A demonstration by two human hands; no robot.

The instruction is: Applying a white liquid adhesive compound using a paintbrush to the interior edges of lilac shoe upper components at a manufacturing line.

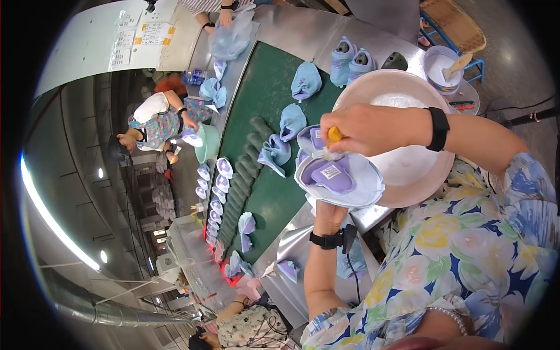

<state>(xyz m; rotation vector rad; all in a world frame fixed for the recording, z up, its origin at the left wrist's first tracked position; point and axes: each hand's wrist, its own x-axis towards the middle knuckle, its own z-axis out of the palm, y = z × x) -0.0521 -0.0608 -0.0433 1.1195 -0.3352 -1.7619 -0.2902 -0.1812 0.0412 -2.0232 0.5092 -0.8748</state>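
My left hand (331, 216) is closed under a pale blue shoe upper (370, 181) with a purple lining and a white label. The upper hides most of its fingers. Above it, my right hand (370, 129) grips a brush by its yellow handle (334, 134); the pale bristles meet the near rim of the upper. Just behind, a second shoe upper (308, 135) is partly covered by the first and by my right hand. A wide pink basin (429, 87) with whitish liquid stands beneath my right forearm.
A green conveyor belt (274, 76) carries blue uppers (293, 121) and a row of dark grey pieces (248, 172). Right of the basin sits a white bucket (434, 61) with a wooden-handled brush (458, 67). Co-workers stand across the belt, at the top and at lower left.
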